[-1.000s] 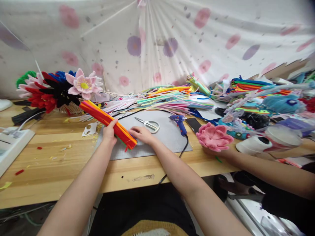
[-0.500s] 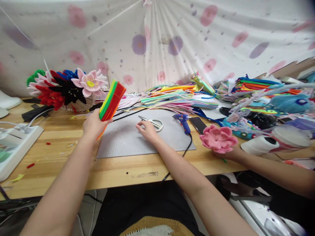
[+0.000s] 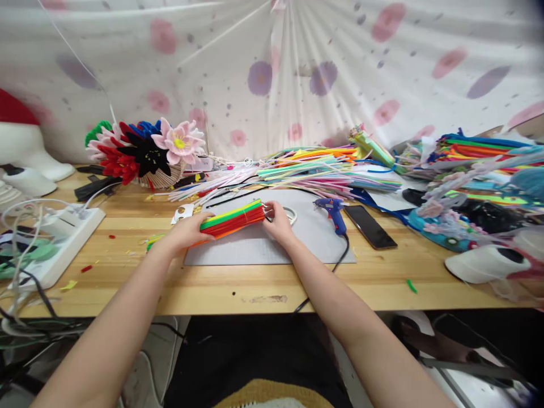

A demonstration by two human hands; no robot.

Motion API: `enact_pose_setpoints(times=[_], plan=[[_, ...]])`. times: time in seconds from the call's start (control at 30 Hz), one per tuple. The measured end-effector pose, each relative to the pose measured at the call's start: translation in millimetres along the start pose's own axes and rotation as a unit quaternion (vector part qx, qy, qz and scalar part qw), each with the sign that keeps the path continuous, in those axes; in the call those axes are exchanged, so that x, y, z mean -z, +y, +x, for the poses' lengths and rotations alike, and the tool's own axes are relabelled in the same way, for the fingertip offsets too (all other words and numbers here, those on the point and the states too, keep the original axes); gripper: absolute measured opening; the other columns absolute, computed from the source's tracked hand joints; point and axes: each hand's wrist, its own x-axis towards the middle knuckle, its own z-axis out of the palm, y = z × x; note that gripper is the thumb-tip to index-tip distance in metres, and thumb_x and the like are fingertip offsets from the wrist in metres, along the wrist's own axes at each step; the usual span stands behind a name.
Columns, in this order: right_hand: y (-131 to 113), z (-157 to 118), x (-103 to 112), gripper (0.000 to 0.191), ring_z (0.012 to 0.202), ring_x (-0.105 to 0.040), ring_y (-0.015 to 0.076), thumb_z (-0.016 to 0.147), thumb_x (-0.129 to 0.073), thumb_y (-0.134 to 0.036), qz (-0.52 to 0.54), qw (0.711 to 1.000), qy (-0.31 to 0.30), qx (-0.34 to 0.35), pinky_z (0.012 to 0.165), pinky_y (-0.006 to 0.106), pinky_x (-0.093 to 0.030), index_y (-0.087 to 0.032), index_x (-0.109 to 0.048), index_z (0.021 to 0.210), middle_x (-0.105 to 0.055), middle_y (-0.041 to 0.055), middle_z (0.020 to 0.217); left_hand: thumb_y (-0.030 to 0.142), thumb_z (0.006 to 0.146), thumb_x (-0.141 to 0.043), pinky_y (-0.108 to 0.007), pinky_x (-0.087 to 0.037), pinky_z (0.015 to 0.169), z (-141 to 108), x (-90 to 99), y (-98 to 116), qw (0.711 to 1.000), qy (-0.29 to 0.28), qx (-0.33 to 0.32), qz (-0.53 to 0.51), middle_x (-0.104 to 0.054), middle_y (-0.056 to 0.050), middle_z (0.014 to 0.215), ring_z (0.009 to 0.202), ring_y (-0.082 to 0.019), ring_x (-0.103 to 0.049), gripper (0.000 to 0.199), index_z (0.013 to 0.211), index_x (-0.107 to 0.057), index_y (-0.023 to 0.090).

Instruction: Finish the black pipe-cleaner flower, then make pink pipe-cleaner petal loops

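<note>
My left hand (image 3: pixel 187 231) is wrapped round a bundle of red, green, yellow and orange fuzzy stems (image 3: pixel 238 220), which lies nearly level above the grey mat (image 3: pixel 238 254). At the bundle's right end, the curled fingers of my right hand (image 3: pixel 277 222) touch the stem tips. Just behind that hand shows a pale scissors handle (image 3: pixel 292 215); the blades are hidden. To the right, a blue glue gun (image 3: pixel 334 212) rests on the mat, with its black cord running towards the table's front edge.
Fuzzy flowers (image 3: pixel 144 150) stand at the back left, near a white power strip (image 3: pixel 70 243). Loose pastel stems (image 3: pixel 306 173) cover the back middle. A phone (image 3: pixel 370 226), a white spool (image 3: pixel 487 263) and more craft pieces lie on the right of the wooden table (image 3: pixel 204 292).
The bundle has gone from upright to nearly level and moved right over the mat. My right hand has come to its end. The other person's hand and the pink flower have left view.
</note>
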Motion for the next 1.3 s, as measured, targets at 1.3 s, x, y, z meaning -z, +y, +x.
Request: enact_pose_setpoints(times=[1.3], plan=[[-16.4,-0.6,13.0,0.041,0.096,-0.057,0.0166,0.074,-0.060,-0.044,0.162,0.968,-0.172,-0.080,0.083,0.032,-0.046,-0.022,-0.050,0.107,-0.058,0.0063,0.109,0.009,0.075,-0.045,-0.042,-0.037,0.093,0.9,-47.1,17.2,0.936,0.302,-0.157,0.086,-0.060,-0.007,0.102,0.101,-0.024,-0.053,0.028,0.090,-0.063,0.025]])
